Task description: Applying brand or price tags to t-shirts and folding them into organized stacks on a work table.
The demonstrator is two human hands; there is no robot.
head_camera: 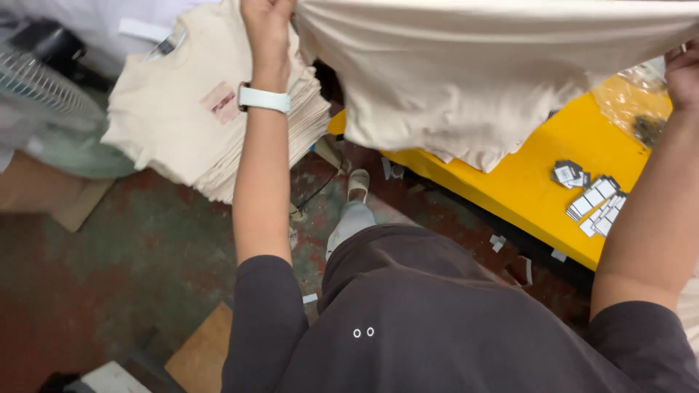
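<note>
Across the far edge of the view, a cream garment (473,80) hangs spread between the person's two raised hands, its loose lower folds drooping over the far side of a yellow table (539,182). At the far left of the cloth, the left hand (268,29) is clenched on the garment's edge, the fingers curled into the fabric; a white watch (263,99) bands that wrist. At the far right, the right hand (683,73) grips the other end of the cloth (only part of this hand shows at the picture's border, yet its closed fingers meet the fabric).

Left of the left forearm sits a stack of folded cream shirts (196,124), the top one bearing a small reddish patch on its chest. On the yellow table, near the right forearm, lie small piles of grey and white tags (593,200), and farther right a clear plastic bag (633,98) rests on the tabletop. Below, the person's dark top (437,320) fills the near side, and one light shoe (357,185) stands on a worn red and green floor (124,269) strewn with a few scraps of paper.
</note>
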